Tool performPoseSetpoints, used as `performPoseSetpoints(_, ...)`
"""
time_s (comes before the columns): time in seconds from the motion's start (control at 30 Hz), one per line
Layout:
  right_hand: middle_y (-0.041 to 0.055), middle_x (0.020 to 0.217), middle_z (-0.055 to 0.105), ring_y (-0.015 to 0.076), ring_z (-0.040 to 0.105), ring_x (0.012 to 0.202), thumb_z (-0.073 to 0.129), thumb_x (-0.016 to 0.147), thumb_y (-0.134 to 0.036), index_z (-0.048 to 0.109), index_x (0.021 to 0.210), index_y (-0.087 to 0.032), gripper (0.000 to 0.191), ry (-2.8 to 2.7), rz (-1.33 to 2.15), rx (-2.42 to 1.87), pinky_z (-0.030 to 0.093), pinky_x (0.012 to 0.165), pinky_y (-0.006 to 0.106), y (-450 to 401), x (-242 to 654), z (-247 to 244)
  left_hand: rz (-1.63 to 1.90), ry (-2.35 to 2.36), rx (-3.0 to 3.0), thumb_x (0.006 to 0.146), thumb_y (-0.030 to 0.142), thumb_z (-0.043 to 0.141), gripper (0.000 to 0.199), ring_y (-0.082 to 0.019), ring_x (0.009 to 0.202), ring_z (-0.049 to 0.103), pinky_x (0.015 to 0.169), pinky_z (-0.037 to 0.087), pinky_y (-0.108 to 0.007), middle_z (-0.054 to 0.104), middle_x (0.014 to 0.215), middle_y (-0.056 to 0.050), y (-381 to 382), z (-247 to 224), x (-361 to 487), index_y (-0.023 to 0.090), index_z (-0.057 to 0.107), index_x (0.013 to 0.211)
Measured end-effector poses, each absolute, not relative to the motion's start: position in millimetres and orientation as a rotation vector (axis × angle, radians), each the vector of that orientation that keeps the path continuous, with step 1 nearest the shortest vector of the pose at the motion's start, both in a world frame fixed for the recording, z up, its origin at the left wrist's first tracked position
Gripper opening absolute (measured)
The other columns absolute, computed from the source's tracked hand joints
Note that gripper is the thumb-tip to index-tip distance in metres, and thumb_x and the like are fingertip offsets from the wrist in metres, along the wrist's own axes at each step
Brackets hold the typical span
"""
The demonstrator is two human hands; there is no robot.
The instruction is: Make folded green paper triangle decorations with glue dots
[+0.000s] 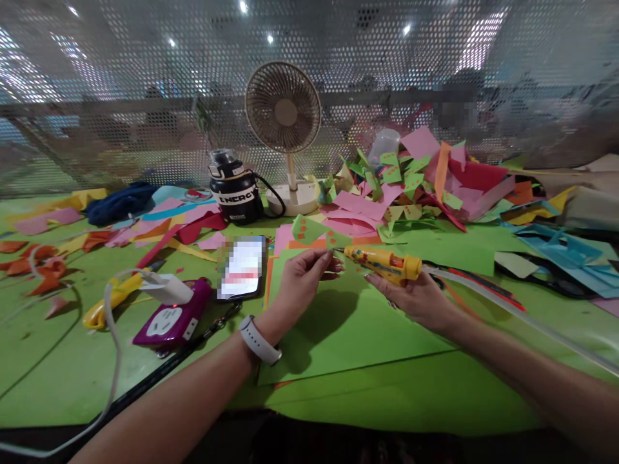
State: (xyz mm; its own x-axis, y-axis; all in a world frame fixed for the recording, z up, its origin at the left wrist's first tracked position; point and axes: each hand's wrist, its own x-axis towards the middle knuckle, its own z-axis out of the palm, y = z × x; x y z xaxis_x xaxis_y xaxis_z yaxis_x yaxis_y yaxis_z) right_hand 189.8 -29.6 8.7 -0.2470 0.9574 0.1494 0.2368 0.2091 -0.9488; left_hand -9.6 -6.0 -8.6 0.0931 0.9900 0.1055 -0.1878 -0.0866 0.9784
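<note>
My right hand (409, 293) is wrapped round the yellow glue gun (382, 263), whose nozzle points left, with a whitish glue stick (464, 282) trailing out of its back. Close to the nozzle tip, my left hand (309, 274) has its thumb and forefinger pinched together; whatever lies between them is too small to name. A green piece of paper with orange marks (309, 230) shows just beyond the fingertips. Both hands are above a large green sheet (367, 335), which lies on other coloured sheets.
A phone (242, 267), a purple power block (174, 316) with cables and a black bottle (236, 193) stand left. Behind are a fan (285, 113) and a perforated metal screen (169, 129). Paper scraps (358, 206) heap up at the back; scissors (546, 270) lie right.
</note>
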Motion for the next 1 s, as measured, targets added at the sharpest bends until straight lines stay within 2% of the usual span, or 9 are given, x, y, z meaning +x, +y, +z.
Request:
performPoseSetpoints(0.1,0.0058,0.078,0.068,0.0182,0.062,0.068,0.067,0.078,-0.045,0.071,0.098,-0.018,0.033,-1.671,1.092,-1.153,0.057,0.058,0.032,-30.2,188.8,10.8,1.293,0.953,1.208,0.080,0.030,0.068,0.014,-0.015,0.071,0.069,0.069,0.059,-0.030,0.072,0.074,-0.003,-6.0,-8.1,-9.5,0.017,0.070,0.085)
performPoseSetpoints(0.3,0.0052,0.076,0.066,0.0199,0.062,0.070,0.062,0.081,-0.039,0.069,0.101,-0.020,0.029,-1.754,0.994,-1.174,0.055,0.059,0.033,-31.9,188.7,10.6,1.337,0.990,1.343,0.082,0.031,0.065,0.015,-0.015,0.069,0.069,0.066,0.060,-0.029,0.071,0.073,-0.002,-6.4,-7.9,-9.3,0.017,0.069,0.084)
performPoseSetpoints(0.37,0.0053,0.078,0.066,0.0207,0.062,0.070,0.060,0.083,-0.042,0.068,0.097,-0.020,0.027,-1.798,0.892,-1.218,0.053,0.059,0.034,-32.7,190.8,8.8,1.349,1.003,1.376,0.082,0.032,0.065,0.015,-0.015,0.069,0.069,0.066,0.060,-0.029,0.070,0.072,-0.002,-6.5,-7.4,-9.5,0.017,0.069,0.084)
performPoseSetpoints(0.5,0.0017,0.069,0.058,0.0174,0.054,0.059,0.056,0.086,-0.042,0.061,0.079,-0.022,0.021,-2.066,0.532,-1.392,0.044,0.055,0.031,-34.5,201.5,12.7,1.385,1.041,1.346,0.081,0.032,0.067,0.018,-0.016,0.071,0.069,0.067,0.060,-0.029,0.072,0.077,-0.004,-5.7,-5.8,-10.6,0.015,0.068,0.086)
performPoseSetpoints(0.6,0.0029,0.074,0.059,0.0166,0.054,0.059,0.054,0.087,-0.042,0.056,0.079,-0.022,0.022,-2.246,0.335,-1.413,0.042,0.056,0.029,-37.0,220.6,24.4,1.404,1.035,1.261,0.080,0.035,0.068,0.021,-0.017,0.074,0.069,0.068,0.059,-0.030,0.072,0.079,-0.004,-4.3,-5.5,-12.0,0.015,0.068,0.088)
performPoseSetpoints(0.67,0.0052,0.081,0.062,0.0179,0.057,0.064,0.052,0.087,-0.043,0.057,0.087,-0.021,0.023,-2.286,0.266,-1.439,0.044,0.058,0.030,-40.1,242.5,32.4,1.416,1.022,1.196,0.080,0.036,0.068,0.022,-0.017,0.076,0.069,0.068,0.059,-0.029,0.072,0.080,-0.004,-3.2,-5.7,-12.9,0.016,0.068,0.088)
performPoseSetpoints(0.77,0.0095,0.091,0.065,0.0233,0.063,0.076,0.054,0.082,-0.045,0.059,0.096,-0.020,0.030,-2.249,0.153,-1.591,0.049,0.066,0.035,-47.2,289.4,39.2,1.403,1.018,1.116,0.079,0.036,0.069,0.021,-0.016,0.077,0.069,0.068,0.058,-0.028,0.072,0.081,-0.003,-2.2,-5.6,-13.0,0.017,0.068,0.088)
performPoseSetpoints(0.87,0.0119,0.092,0.067,0.0286,0.065,0.078,0.061,0.071,-0.059,0.061,0.092,-0.020,0.045,-2.156,0.091,-1.740,0.052,0.069,0.041,-56.8,342.2,40.5,1.391,1.026,1.060,0.077,0.033,0.070,0.018,-0.015,0.074,0.069,0.067,0.058,-0.027,0.072,0.079,-0.002,-2.0,-5.1,-11.7,0.016,0.068,0.085)
performPoseSetpoints(1.0,0.0115,0.084,0.067,0.0312,0.065,0.073,0.063,0.061,-0.069,0.062,0.084,-0.022,0.052,-2.054,0.085,-1.926,0.054,0.065,0.044,-68.3,395.4,39.3,1.383,1.028,1.008,0.074,0.030,0.072,0.016,-0.015,0.073,0.069,0.067,0.057,-0.027,0.072,0.077,-0.002,-1.7,-5.2,-10.8,0.016,0.068,0.082)
